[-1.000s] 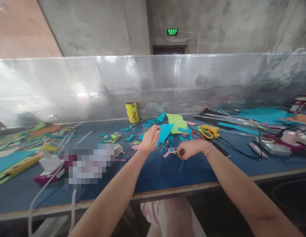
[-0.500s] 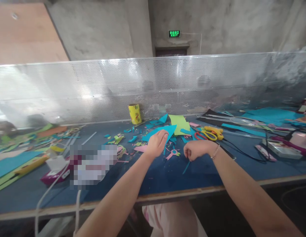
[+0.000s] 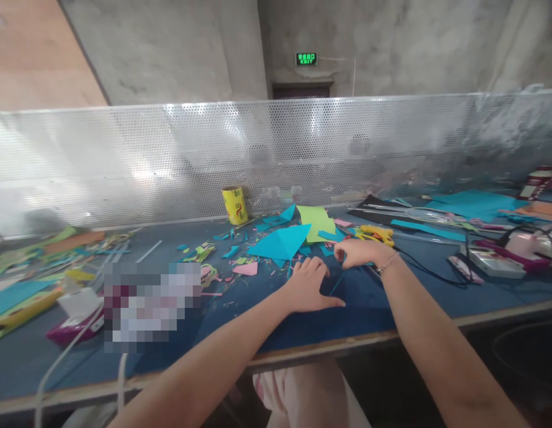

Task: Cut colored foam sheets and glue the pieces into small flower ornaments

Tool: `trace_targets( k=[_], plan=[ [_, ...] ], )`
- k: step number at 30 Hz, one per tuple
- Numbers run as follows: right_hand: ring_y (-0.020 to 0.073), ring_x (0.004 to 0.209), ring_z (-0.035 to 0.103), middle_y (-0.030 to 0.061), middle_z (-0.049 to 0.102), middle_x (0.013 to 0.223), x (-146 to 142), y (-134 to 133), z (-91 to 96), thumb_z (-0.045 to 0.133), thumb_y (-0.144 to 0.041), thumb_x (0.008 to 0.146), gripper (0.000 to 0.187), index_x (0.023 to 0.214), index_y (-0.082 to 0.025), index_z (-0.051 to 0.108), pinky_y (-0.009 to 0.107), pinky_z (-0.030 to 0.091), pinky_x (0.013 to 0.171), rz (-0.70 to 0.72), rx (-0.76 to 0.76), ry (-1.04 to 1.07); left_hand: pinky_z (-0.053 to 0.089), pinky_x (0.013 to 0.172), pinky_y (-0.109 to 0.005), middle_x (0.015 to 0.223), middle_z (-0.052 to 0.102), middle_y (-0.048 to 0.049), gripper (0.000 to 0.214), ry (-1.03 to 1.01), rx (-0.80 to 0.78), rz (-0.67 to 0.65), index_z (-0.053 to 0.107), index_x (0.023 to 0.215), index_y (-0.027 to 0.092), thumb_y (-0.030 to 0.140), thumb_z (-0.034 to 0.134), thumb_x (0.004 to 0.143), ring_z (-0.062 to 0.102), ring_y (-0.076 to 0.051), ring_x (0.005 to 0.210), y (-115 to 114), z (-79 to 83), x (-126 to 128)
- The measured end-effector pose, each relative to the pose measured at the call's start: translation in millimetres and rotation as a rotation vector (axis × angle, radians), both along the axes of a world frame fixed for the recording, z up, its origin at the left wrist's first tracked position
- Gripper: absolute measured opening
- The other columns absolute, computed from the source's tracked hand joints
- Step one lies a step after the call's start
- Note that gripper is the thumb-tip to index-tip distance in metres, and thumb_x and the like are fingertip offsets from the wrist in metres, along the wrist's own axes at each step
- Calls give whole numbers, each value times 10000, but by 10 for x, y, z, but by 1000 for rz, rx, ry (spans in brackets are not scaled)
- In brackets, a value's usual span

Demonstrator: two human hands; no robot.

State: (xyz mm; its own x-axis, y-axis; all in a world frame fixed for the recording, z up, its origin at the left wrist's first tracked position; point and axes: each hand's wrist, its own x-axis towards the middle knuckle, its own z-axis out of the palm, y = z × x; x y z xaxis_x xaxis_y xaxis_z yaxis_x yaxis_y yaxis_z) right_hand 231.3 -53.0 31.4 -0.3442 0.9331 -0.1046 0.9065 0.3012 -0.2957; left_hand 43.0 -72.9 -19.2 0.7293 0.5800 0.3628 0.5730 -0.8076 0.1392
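My left hand point(image 3: 309, 286) is open over the table, its fingers spread and its thumb stretched to the right. Just beyond its fingertips lies a folded piece of blue paper point(image 3: 282, 241). My right hand point(image 3: 358, 252) has its fingers curled in a pinch, and a thin blue paper strip point(image 3: 337, 284) slants down from it toward my left thumb. Behind the right hand are yellow-handled tools point(image 3: 377, 234), partly covered. A light green paper sheet point(image 3: 315, 221) is beyond both hands. A pink paper scrap point(image 3: 246, 268) rests left of my left hand.
A yellow cardboard tube point(image 3: 234, 205) stands near the perforated metal screen point(image 3: 191, 154). To the left are a purple-and-white power strip point(image 3: 75, 324) with cables and a blurred pale packet point(image 3: 157, 303). Blue sheets point(image 3: 474, 205) and a black cable point(image 3: 425, 270) lie to the right.
My left hand has come off the blue paper, moved right and nearer, and spread its fingers. The pink cut-out between the hands is now hidden. The view has shifted slightly.
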Motion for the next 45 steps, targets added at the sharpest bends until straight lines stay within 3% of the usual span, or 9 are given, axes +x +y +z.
trace_targets(
  k=[3, 8, 13, 16, 24, 28, 31, 36, 45],
  plan=[
    [160, 616, 524, 23, 583, 672, 128, 58, 4, 570, -115, 507, 126, 615, -181, 574, 249, 347, 513, -154, 34, -87, 331, 792, -416, 955, 450, -75, 545, 92, 49, 27, 487, 836, 178, 679, 395, 644, 423, -236, 898, -39, -15, 18],
    [172, 632, 538, 72, 598, 741, 196, 138, -32, 552, -147, 542, 194, 733, -151, 583, 241, 324, 495, -324, 98, -260, 322, 789, -379, 935, 446, -54, 365, 188, 91, 13, 478, 808, 184, 524, 349, 776, 408, -207, 902, -23, 9, -6],
    [220, 756, 560, 156, 610, 868, 319, 200, -11, 483, -254, 687, 272, 904, -114, 567, 265, 345, 564, -521, 326, -139, 333, 740, -332, 898, 490, -44, 220, 219, 86, -4, 486, 834, 188, 387, 399, 802, 424, -194, 892, -11, 19, 14],
    [244, 802, 562, 169, 615, 876, 349, 221, -10, 452, -275, 722, 274, 905, -112, 576, 277, 351, 588, -601, 386, -92, 328, 753, -332, 881, 520, -38, 191, 236, 62, -36, 504, 826, 190, 362, 426, 797, 440, -190, 894, 24, 29, 19],
    [207, 776, 576, 113, 646, 821, 106, 258, -73, 471, -225, 707, 185, 772, -155, 629, 253, 365, 631, -408, 338, 5, 344, 726, -312, 856, 547, -38, 158, 235, 44, -26, 519, 809, 185, 278, 392, 816, 479, -179, 864, 113, -41, 13],
    [182, 731, 579, 59, 653, 795, 141, 168, -10, 542, -282, 653, 175, 738, -172, 649, 236, 380, 591, -156, 72, 102, 349, 747, -315, 878, 544, -50, 161, 240, 40, -18, 507, 829, 174, 248, 365, 823, 479, -179, 880, 112, -65, 20],
    [173, 720, 573, 18, 655, 764, 192, 79, 42, 619, -317, 567, 198, 716, -196, 665, 229, 382, 583, 35, -135, 26, 354, 752, -313, 901, 539, -54, 162, 249, 14, -12, 493, 843, 172, 259, 358, 828, 477, -176, 884, 103, -62, 26],
    [173, 666, 565, 16, 650, 681, 178, 69, 10, 645, -301, 500, 200, 658, -184, 683, 230, 365, 533, 3, -263, -198, 358, 761, -322, 913, 533, -61, 171, 260, 4, -7, 482, 843, 171, 257, 334, 836, 478, -177, 884, 88, -46, 32],
    [155, 615, 548, 24, 622, 656, 155, 60, 21, 553, -311, 592, 186, 652, -159, 644, 234, 349, 504, 52, -189, -207, 378, 775, -341, 888, 546, -47, 128, 136, -52, 5, 495, 808, 183, 269, 400, 803, 490, -184, 885, 92, -45, 30]
  ],
)
